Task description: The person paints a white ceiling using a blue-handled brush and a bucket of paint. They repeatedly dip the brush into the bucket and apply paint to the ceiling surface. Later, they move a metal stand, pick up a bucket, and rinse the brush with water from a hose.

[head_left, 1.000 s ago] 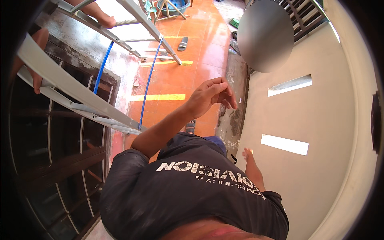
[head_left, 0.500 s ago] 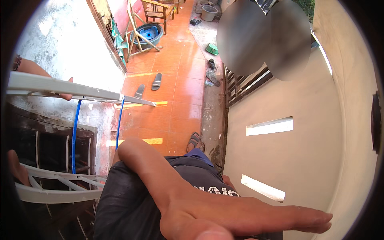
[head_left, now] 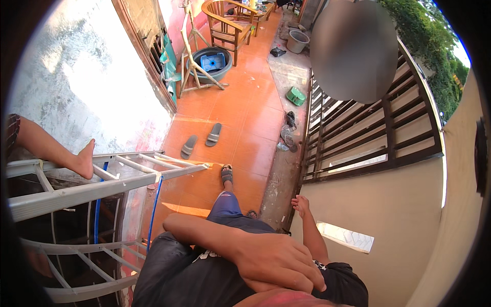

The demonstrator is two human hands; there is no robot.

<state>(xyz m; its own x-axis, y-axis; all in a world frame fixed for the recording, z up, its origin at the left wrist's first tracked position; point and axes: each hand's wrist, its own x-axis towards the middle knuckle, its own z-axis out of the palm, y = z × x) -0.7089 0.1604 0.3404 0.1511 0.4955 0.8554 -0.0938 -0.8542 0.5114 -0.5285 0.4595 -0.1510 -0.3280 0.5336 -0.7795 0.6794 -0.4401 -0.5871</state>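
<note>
My left hand lies across the front of my black shirt, its arm bent at the elbow. Its fingers are curled together, and whatever is under them, if anything, is hidden. Down by my right side hangs my right hand, fingers a little apart and holding nothing, close to the beige wall. To my left stands a metal folding ladder with blue straps between its two sides. Another person's bare foot rests on it.
Grey slippers lie on the orange tiled floor. Ahead are a wooden stick stand, a dark tub with a blue basket, and a wooden chair. A dark slatted railing runs along the right.
My left hand has gone from stretched flat to curled at my chest. My right hand has come into view. My view has tilted, showing more railing, and my foot has stepped forward.
</note>
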